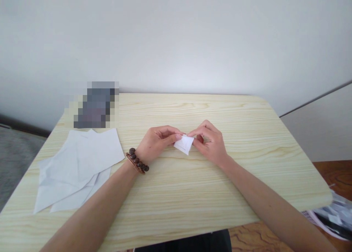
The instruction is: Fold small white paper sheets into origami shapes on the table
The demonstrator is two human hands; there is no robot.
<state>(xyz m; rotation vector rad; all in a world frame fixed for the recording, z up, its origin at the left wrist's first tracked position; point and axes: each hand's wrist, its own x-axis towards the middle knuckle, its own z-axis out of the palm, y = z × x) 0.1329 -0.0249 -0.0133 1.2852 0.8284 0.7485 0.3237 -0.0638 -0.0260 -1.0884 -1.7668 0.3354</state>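
Between my two hands is a small folded piece of white paper, with crease lines showing on its face. The thumb and fingers of my left hand pinch its upper left corner. At its upper right edge, my right hand grips it between thumb and fingertips. Both hands are over the middle of the light wood-grain table. Dark wooden beads circle my left wrist.
Several loose white paper sheets overlap at the table's left side. Behind them lies a dark pixelated object. A white wall borders the far edge. On the floor at lower right stands a bin with pale scraps.
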